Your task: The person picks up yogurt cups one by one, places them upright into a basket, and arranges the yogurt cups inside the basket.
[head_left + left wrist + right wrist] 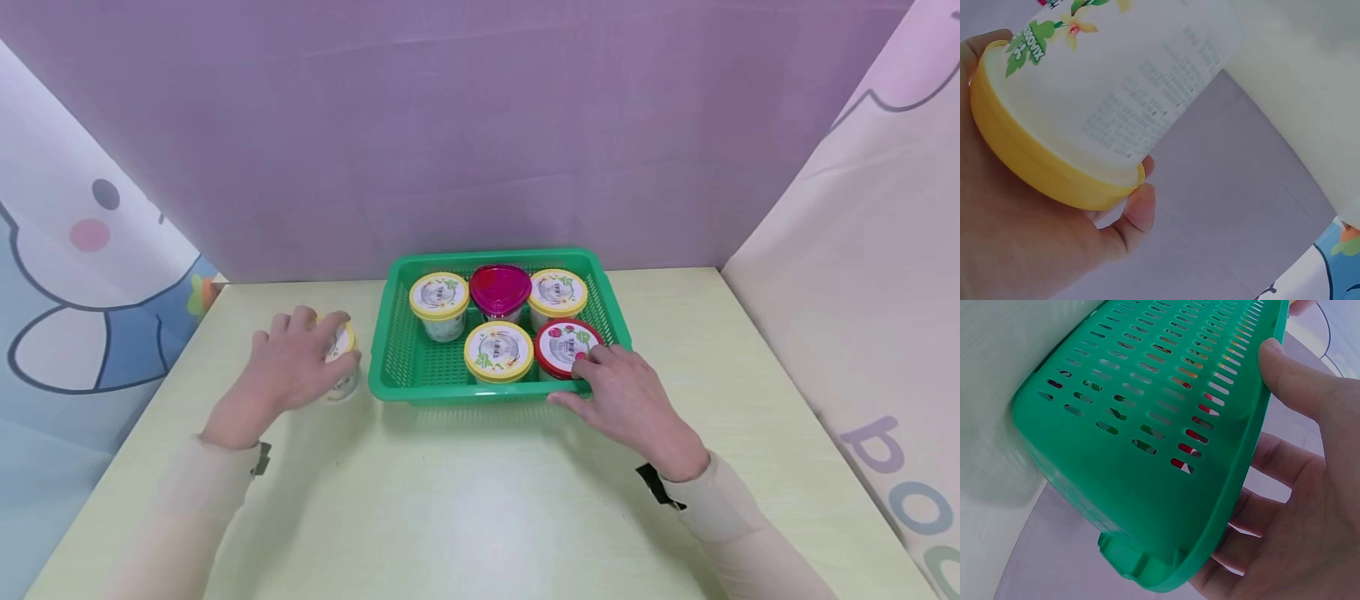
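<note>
On the table left of the basket, my left hand (296, 362) grips a white cup with a yellow lid (347, 354) from above. The left wrist view shows thumb and fingers around the yellow rim of this cup (1116, 81), with a flower print and small text on its side. My right hand (626, 396) holds the front right corner of the green plastic basket (431, 393). Its thumb (1291, 378) lies against the outside of the rim, and the other fingers are over the inner side, beside a cup with a red lid (564, 343).
Inside the basket stand more cups: yellow-lidded ones at back left (439, 296), back right (558, 292) and front middle (498, 352), and one with a magenta lid (500, 290). A purple wall (480, 133) rises behind the pale table (480, 500); printed cloths flank it.
</note>
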### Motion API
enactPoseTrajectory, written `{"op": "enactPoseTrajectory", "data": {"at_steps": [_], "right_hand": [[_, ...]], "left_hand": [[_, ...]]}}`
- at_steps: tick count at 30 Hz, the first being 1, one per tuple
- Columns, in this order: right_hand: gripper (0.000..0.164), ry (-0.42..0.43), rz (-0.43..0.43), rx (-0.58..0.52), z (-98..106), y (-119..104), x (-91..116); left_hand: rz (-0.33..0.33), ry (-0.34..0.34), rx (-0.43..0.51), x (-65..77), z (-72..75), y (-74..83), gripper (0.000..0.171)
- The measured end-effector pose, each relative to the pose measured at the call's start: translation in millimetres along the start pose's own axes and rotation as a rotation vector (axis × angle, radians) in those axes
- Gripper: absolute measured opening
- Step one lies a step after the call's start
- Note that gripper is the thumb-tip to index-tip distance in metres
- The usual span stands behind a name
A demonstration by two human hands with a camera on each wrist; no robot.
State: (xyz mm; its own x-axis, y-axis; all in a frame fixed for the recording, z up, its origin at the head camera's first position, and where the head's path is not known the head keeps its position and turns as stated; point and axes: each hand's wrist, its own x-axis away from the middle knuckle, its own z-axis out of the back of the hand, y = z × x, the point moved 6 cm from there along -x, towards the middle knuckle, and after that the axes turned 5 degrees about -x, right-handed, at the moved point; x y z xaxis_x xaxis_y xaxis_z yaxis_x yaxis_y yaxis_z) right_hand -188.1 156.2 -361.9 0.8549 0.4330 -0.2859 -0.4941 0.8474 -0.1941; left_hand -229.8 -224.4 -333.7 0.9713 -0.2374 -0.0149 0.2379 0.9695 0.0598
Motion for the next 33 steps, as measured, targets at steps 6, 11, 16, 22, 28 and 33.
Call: {"op": "enactPoseTrajectory", "data": {"at_steps": [6,11,16,22,28,33], "right_hand": [[0.048,-0.002,-0.003,-0.001,-0.4,0.9,-0.6],[0.048,-0.007,-0.007,-0.001,-0.9,1.7,-0.9],[0.048,-0.014,-0.009,-0.001,-1.1,1.1,-0.9],[0.049,-0.009,-0.008,-0.006,-1.0,0.5,-0.8],[0.049,-0.008,-0.014,-0.002,-1.2,1.2,-0.7],[0.049,-0.008,-0.017,0.0,-1.4,1.0,-1.0]], "left_hand": [[0.008,0.009,0.013,-2.0,12.2,1.3,0.063],[0.007,0.03,0.013,-5.0,25.5,4.6,0.062],[0.007,0.036,-0.004,-7.3,38.4,6.9,0.063],[-0.008,0.082,-0.017,-9.1,54.4,10.3,0.065],[-0.009,0.089,-0.002,-11.1,66.6,17.0,0.066],[-0.019,0.09,-0.008,-15.6,71.0,26.2,0.066]]}}
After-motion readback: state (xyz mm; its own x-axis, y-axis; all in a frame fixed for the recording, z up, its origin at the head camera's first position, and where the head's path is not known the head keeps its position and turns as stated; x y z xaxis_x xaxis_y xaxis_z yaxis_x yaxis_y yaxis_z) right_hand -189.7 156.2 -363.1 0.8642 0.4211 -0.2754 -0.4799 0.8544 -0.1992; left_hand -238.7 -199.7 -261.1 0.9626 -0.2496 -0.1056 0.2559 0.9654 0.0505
